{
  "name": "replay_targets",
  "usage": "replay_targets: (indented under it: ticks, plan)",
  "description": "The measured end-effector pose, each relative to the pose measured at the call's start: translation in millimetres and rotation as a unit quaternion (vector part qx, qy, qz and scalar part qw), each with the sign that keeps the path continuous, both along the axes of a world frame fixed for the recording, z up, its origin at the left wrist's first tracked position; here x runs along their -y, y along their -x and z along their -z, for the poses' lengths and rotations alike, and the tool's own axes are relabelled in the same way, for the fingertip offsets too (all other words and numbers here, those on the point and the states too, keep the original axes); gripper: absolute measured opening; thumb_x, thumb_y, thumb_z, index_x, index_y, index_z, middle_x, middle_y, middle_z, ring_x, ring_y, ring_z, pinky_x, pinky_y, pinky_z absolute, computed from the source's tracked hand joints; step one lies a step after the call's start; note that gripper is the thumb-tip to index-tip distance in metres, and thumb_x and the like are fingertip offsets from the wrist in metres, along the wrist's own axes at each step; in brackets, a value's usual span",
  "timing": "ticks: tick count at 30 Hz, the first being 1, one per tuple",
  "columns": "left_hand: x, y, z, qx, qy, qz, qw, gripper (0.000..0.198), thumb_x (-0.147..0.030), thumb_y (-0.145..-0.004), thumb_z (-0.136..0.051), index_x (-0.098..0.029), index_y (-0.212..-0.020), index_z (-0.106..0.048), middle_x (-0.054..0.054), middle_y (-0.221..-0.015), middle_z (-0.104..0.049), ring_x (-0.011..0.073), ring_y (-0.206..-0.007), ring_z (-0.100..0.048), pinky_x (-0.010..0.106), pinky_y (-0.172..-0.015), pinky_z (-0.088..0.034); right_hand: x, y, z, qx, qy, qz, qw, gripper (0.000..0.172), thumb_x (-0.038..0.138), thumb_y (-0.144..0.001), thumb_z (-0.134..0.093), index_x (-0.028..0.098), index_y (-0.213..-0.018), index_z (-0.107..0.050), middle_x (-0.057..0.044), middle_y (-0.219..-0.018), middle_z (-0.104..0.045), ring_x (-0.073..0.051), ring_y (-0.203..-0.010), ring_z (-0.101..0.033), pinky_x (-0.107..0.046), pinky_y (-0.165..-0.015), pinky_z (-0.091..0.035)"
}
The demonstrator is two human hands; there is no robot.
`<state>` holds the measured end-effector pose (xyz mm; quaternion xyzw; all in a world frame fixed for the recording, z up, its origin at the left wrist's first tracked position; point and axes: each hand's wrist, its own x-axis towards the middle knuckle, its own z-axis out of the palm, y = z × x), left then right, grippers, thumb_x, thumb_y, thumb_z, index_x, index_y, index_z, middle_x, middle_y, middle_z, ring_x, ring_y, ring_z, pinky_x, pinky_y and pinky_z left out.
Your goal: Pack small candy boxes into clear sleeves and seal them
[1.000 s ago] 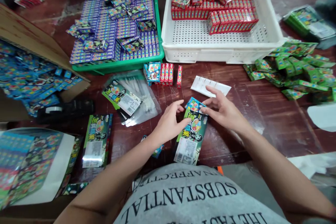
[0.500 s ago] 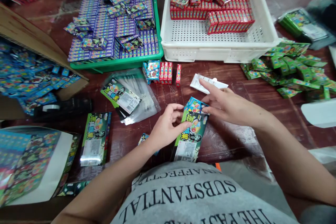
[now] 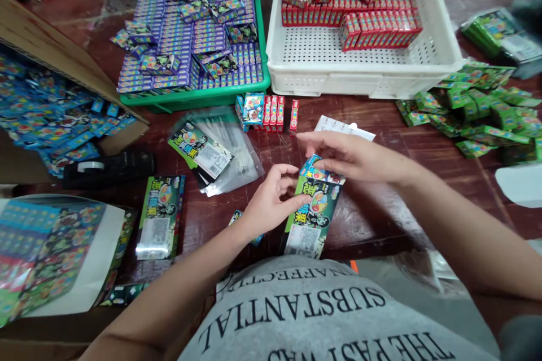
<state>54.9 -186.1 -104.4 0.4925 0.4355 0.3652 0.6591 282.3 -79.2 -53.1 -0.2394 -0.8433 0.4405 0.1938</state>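
Observation:
My left hand is closed round the left side of a green-and-black candy packet, its thumb lying across the printed front. A small blue candy box shows at the packet's upper end. My right hand grips that box from above and the right, its thumb side against the box and its index finger reaching left. The packet is tilted close to the grey shirt, and its lower end meets the shirt. Partly behind my left forearm, another small blue box lies on the table.
A green crate of purple boxes and a white crate of red boxes stand at the back. Clear bags with printed cards lie left, near a filled packet. Green boxes are heaped right. Red boxes stand mid-table.
My right hand has shifted left and lower over the blue box, which it now covers more. My left hand still holds the packet. The whole view has moved slightly.

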Motion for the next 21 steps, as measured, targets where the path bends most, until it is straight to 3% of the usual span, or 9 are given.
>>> replay_targets:
  ticks: [4,8,11,14,17,19,21]
  plan:
    - [-1.7,-3.6,0.0,-0.008,-0.003,0.018,1.000,0.051,-0.027,-0.086,-0.078,-0.023,-0.121,-0.041,0.007,-0.111,-0.072,0.0211,-0.099,-0.071,0.036,-0.086,-0.055,-27.3,2.2,-11.5,0.034,0.041,-0.112,0.992,0.064,0.019,-0.093,-0.060,0.035,-0.153,-0.044,0.001,-0.107,-0.072,-0.017,-0.094,-0.067,-0.034,-0.087,-0.056]
    - [-3.3,-4.7,0.4,0.013,-0.008,0.016,1.000,0.047,-0.025,-0.086,-0.077,-0.023,-0.117,-0.041,0.006,-0.110,-0.071,0.0200,-0.100,-0.070,0.034,-0.086,-0.055,-30.3,12.5,-22.4,0.060,0.048,-0.175,0.982,0.066,0.017,-0.092,-0.061,0.036,-0.153,-0.044,0.003,-0.107,-0.076,-0.017,-0.092,-0.071,-0.032,-0.084,-0.056]
    - [-2.4,1.2,1.1,0.024,-0.008,-0.009,1.000,0.049,-0.024,-0.086,-0.077,-0.023,-0.118,-0.040,0.004,-0.106,-0.072,0.0178,-0.095,-0.071,0.032,-0.084,-0.055,-13.2,13.8,-20.1,0.045,-0.010,-0.062,0.997,0.069,0.025,-0.095,-0.062,0.034,-0.158,-0.036,-0.001,-0.116,-0.073,-0.020,-0.101,-0.069,-0.037,-0.092,-0.054]
    - [0.7,10.6,4.4,0.028,-0.016,-0.025,0.999,0.052,-0.024,-0.088,-0.076,-0.024,-0.124,-0.039,0.004,-0.105,-0.072,0.0175,-0.093,-0.071,0.032,-0.084,-0.056,14.9,8.2,-6.8,0.034,-0.062,0.054,0.996,0.072,0.033,-0.097,-0.064,0.030,-0.160,-0.029,-0.004,-0.109,-0.074,-0.025,-0.104,-0.066,-0.049,-0.099,-0.050]
    - [2.5,19.6,9.1,0.012,-0.036,-0.025,0.999,0.051,-0.024,-0.090,-0.073,-0.024,-0.130,-0.042,0.004,-0.107,-0.071,0.0172,-0.095,-0.070,0.032,-0.085,-0.056,45.8,1.2,12.9,0.025,-0.045,0.093,0.994,0.081,0.034,-0.095,-0.067,0.032,-0.162,-0.020,-0.006,-0.118,-0.073,-0.029,-0.117,-0.061,-0.059,-0.109,-0.043]
    - [1.2,24.4,11.0,-0.016,-0.040,-0.031,0.999,0.043,-0.023,-0.090,-0.073,-0.024,-0.125,-0.050,0.003,-0.106,-0.071,0.0161,-0.095,-0.069,0.030,-0.085,-0.055,65.4,-1.5,26.9,-0.011,-0.033,0.172,0.984,0.083,0.032,-0.094,-0.069,0.034,-0.162,-0.021,-0.008,-0.131,-0.067,-0.031,-0.127,-0.057,-0.061,-0.114,-0.039]
    - [-2.1,27.6,10.9,-0.034,-0.034,-0.027,0.998,0.036,-0.024,-0.088,-0.075,-0.023,-0.117,-0.056,0.002,-0.104,-0.071,0.0153,-0.093,-0.068,0.028,-0.083,-0.055,82.7,-1.0,40.7,-0.069,-0.013,0.263,0.962,0.079,0.029,-0.092,-0.070,0.036,-0.159,-0.026,-0.008,-0.130,-0.064,-0.029,-0.124,-0.059,-0.059,-0.113,-0.042]
